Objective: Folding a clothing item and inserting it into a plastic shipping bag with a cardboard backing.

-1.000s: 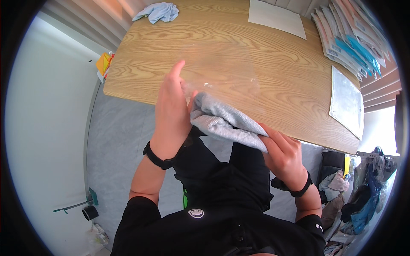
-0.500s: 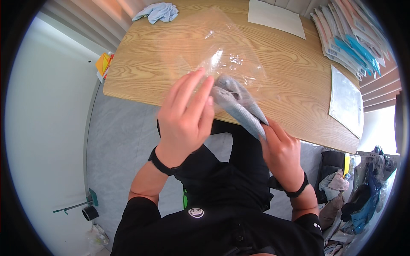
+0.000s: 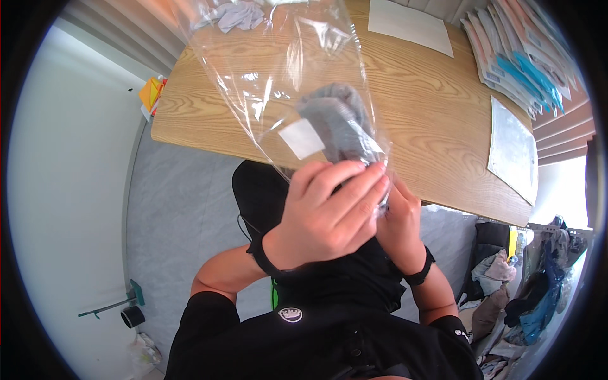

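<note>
A folded piece of grey knit fabric, sock-like (image 3: 339,120), lies inside a large clear plastic bag (image 3: 294,60) above the table's near edge. The bag stretches away from me and has a small white label (image 3: 302,139) beside the knit. My left hand (image 3: 332,206) is closed over the bag's near end, its fingers pressed across the plastic and covering the knit's lower end. Just right of it, my right hand (image 3: 402,225) is closed against the same end of the bag. Its fingertips are partly hidden, so what it grips does not show.
On the wooden table (image 3: 437,136), a pale blue cloth (image 3: 240,16) is crumpled at the far left. A white sheet (image 3: 410,26) lies at the back, a clear-covered sheet (image 3: 512,152) at the right. Packed bags (image 3: 516,63) stack at the back right. Bagged clothes (image 3: 538,297) hang lower right.
The grey knit, outside the bag's closed outline and in my right hand before, is now within the bag. My left hand has come down and right onto the bag, beside my right hand.
</note>
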Action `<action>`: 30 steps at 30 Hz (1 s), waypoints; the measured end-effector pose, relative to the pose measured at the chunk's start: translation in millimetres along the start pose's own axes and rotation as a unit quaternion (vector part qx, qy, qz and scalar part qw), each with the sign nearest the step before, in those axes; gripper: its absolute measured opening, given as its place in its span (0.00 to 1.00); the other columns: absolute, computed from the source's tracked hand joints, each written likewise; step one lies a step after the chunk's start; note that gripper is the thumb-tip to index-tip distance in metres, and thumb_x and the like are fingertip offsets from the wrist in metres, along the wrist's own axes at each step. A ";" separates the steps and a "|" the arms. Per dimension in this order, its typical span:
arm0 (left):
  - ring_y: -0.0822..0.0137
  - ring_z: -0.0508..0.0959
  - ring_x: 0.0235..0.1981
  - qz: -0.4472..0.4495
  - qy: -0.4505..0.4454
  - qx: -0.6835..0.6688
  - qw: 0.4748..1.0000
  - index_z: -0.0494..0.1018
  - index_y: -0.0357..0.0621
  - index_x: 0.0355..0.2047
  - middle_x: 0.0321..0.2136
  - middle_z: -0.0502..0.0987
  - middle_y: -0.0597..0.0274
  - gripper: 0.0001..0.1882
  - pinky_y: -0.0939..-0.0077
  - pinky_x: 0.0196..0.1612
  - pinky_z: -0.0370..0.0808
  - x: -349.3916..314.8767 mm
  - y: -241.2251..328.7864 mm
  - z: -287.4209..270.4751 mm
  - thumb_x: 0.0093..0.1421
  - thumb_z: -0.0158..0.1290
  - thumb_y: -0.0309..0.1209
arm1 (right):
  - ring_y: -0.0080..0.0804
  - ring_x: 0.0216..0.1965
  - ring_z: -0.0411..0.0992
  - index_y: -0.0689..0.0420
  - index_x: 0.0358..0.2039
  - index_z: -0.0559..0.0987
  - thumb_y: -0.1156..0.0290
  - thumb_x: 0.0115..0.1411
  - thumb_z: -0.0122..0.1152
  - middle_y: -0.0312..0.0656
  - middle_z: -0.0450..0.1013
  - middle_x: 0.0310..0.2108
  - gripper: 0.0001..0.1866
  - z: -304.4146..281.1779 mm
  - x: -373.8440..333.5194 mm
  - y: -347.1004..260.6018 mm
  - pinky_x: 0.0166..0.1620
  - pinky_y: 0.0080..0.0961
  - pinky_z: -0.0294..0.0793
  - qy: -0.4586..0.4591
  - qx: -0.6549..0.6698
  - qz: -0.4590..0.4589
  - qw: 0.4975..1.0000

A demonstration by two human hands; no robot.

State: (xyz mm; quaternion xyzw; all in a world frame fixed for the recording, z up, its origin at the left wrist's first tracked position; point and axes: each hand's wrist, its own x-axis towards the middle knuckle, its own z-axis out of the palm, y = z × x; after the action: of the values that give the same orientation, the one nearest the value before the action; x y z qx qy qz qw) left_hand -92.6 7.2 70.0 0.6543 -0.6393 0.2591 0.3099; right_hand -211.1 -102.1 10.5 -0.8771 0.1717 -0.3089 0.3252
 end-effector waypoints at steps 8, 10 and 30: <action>0.69 0.74 0.37 -0.031 -0.004 -0.086 0.996 0.81 0.44 0.35 0.40 0.80 0.68 0.15 0.70 0.45 0.64 5.4 29.3 -4.5 0.45 0.56 0.32 | 0.30 0.35 0.75 0.67 0.40 0.77 0.79 0.59 0.57 0.44 0.77 0.35 0.09 11.3 2.0 -29.6 0.39 0.27 0.74 0.040 0.258 0.150 0.954; 0.68 0.75 0.40 -0.024 -0.042 -0.112 0.993 0.80 0.44 0.38 0.42 0.79 0.67 0.16 0.70 0.47 0.67 8.1 34.0 -17.6 0.47 0.56 0.31 | 0.30 0.35 0.75 0.67 0.40 0.77 0.79 0.59 0.57 0.44 0.77 0.35 0.09 14.4 1.6 -26.9 0.39 0.27 0.74 0.065 0.270 0.157 0.948; 0.64 0.65 0.58 -0.417 0.090 -0.686 0.589 0.37 0.40 0.68 0.58 0.62 0.51 0.50 0.68 0.59 0.63 -18.9 -56.5 40.7 0.57 0.60 0.36 | 0.52 0.32 0.74 0.63 0.37 0.77 0.74 0.55 0.63 0.51 0.75 0.35 0.10 -6.5 23.2 -37.2 0.35 0.36 0.73 -0.006 0.002 0.021 1.000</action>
State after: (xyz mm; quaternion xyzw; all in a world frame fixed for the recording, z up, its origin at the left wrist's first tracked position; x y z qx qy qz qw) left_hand -39.6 -10.5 24.5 0.4166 -0.2536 -0.3560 0.7971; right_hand -194.3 -89.6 49.6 -0.8748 0.1878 -0.2965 0.3341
